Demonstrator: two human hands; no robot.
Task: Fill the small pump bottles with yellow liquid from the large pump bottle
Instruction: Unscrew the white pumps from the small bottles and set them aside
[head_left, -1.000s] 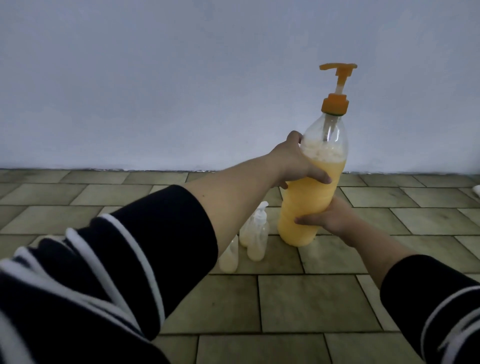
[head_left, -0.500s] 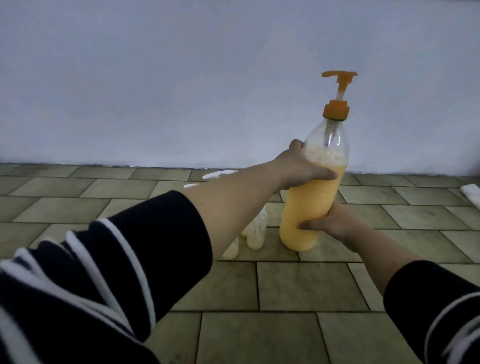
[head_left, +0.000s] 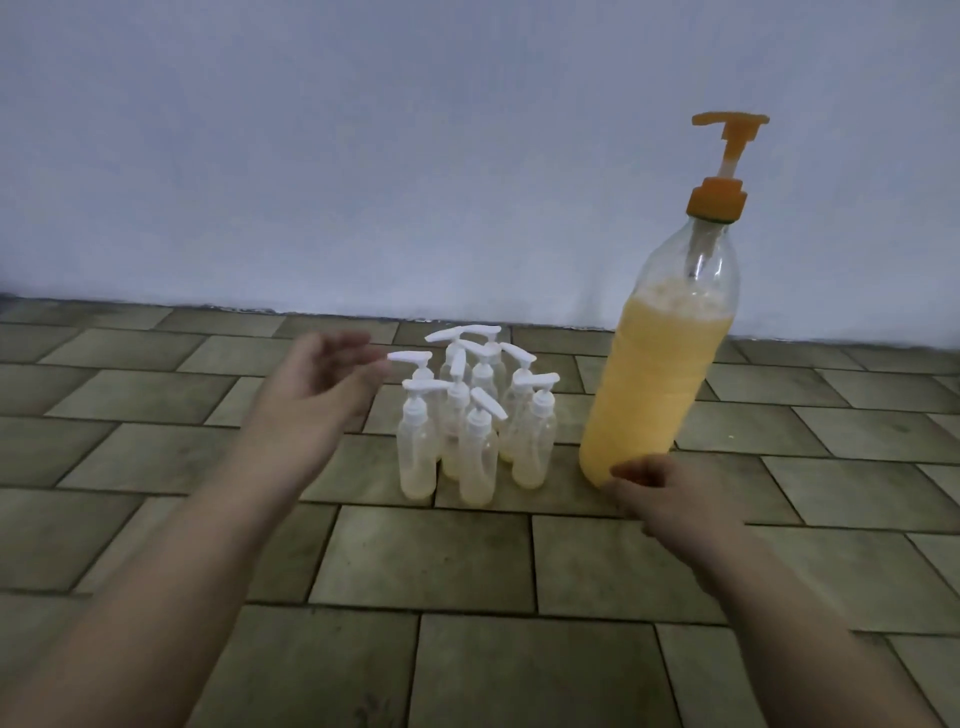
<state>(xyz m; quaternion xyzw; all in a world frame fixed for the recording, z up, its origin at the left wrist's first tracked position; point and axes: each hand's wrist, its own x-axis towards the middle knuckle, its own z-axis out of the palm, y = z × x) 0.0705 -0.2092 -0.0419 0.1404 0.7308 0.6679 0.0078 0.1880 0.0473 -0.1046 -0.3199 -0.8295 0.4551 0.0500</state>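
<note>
Large pump bottle (head_left: 655, 374) beside small pump bottles (head_left: 470, 415) (clustered, upright)

In front of me a floor (head_left: 467, 561) of dull olive-brown rectangular tiles with dark grout lines, laid in staggered rows, runs back to a plain pale bluish-white wall (head_left: 363, 156) that fills the upper half of my view.

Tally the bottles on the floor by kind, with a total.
Large pump bottle, yellow liquid, orange pump: 1
Small pump bottles, white pumps: about 9 (those at the back overlap)
Total: about 10
</note>
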